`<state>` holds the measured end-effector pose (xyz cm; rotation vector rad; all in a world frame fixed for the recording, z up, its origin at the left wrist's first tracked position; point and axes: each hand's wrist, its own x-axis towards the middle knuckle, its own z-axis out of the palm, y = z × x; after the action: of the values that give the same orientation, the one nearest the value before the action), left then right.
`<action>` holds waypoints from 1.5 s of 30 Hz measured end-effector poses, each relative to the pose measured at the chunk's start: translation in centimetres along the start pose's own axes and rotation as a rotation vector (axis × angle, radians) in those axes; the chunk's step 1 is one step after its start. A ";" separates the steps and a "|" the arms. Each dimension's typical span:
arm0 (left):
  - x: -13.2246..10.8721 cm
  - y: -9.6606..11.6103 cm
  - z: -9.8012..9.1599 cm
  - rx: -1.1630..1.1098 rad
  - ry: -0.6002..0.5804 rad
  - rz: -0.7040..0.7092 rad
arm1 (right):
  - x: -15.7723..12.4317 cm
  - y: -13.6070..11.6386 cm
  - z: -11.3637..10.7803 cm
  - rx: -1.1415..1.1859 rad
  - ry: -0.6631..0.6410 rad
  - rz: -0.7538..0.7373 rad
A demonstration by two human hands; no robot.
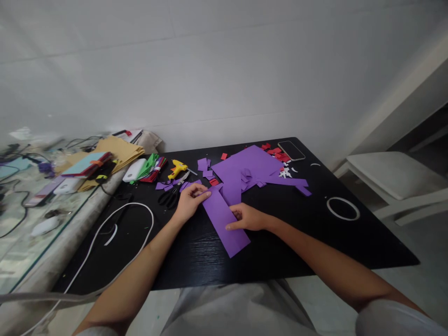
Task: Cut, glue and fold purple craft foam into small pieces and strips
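A long purple paper strip (224, 221) lies on the black table (196, 252) in front of me. My left hand (191, 200) rests on its far end, fingers curled and pinching the paper's edge. My right hand (247, 218) presses on the strip's right side, fingers bent against it. Just beyond lies a larger purple sheet (247, 170) with cut-out strips and scraps around it. Black scissors (171, 196) lie just left of my left hand, and a yellow glue gun (178, 168) sits behind them.
Red and white paper scraps (278, 156) and a phone (291, 150) lie at the far right. A white ring (343, 208) sits at the right. A white cable (133, 233) loops at the left. Stacked coloured sheets (152, 169), brown envelopes (119, 151) and a glass table (31, 219) are further left. A white chair (388, 175) stands at the right.
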<state>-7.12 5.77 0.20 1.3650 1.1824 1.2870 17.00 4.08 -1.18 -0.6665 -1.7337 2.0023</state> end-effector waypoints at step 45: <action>-0.9 0.2 0.8 -0.096 -0.272 -0.092 | 0.5 -0.4 -0.5 0.010 0.398 0.099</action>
<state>-6.29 4.81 0.18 1.3504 0.9724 1.0427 16.84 4.82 -0.91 -1.0826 -1.4756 1.7858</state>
